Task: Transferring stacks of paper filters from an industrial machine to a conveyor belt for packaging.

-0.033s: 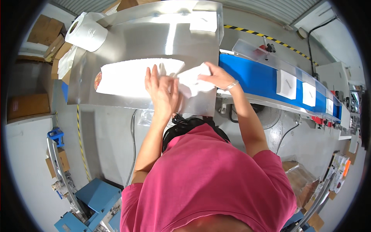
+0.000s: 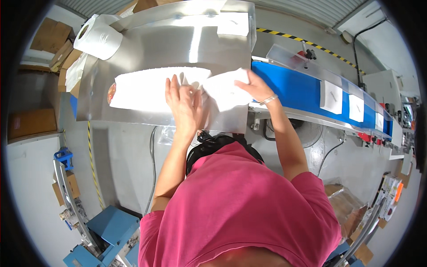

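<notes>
My right hand (image 2: 259, 89) pinches the right edge of a thin white sheet (image 2: 227, 92), which looks like a folded paper or a flat pouch. The sheet hangs over the right end of the steel table. Close to its left edge is my left hand (image 2: 183, 104), fingers spread and resting on a long row of white sheets (image 2: 141, 88). A finger of it bends toward the thumb; I see nothing held there. At the row's left end a reddish, patterned round thing (image 2: 112, 93) shows.
A white roll (image 2: 98, 39) stands at the steel table's (image 2: 151, 53) far left corner, and a white stack (image 2: 233, 24) lies far right. Several white packets, one a near packet (image 2: 331, 97), sit on the blue conveyor belt (image 2: 289, 89). Clear guards (image 2: 284, 55) line its far side.
The sheet in my right hand has flattened out from a crumpled shape. My right hand has shifted slightly right; my left hand has barely moved.
</notes>
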The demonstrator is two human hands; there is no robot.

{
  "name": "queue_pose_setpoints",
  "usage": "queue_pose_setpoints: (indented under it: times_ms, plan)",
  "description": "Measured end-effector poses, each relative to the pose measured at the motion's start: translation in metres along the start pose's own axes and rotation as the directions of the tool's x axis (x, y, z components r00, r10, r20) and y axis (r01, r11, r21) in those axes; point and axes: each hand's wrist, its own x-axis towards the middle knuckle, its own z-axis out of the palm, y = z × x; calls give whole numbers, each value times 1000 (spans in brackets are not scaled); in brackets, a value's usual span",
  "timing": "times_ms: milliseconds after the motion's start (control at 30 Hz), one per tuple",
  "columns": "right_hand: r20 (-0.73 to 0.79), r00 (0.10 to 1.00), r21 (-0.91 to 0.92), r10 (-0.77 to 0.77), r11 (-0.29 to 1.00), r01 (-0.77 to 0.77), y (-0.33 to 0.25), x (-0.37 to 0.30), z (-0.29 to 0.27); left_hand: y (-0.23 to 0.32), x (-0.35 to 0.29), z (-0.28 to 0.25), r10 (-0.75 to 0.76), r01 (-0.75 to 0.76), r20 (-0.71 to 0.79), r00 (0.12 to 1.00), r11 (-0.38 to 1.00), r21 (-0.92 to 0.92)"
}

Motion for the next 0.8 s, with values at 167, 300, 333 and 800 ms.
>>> queue_pose_setpoints:
  times_ms: [167,300,333,800]
  plan:
    - [-669,741,-322,-56,921,-220,51,-19,-76,-6,0,-2,-36,32,78,996,998,50]
    - [-731,536,-680,-423,379,-628,38,-38,-90,0,-1,-6,-72,74,104,992,997,-14]
    - [-650,535,-748,-540,329,-576,35,-39,-87,2,0,-8,-75,78,106,992,997,-27]
    - [154,984,-85,86,994,-73,-21,7,21,-12,5,-13,-1,-1,106,994,1000,23]
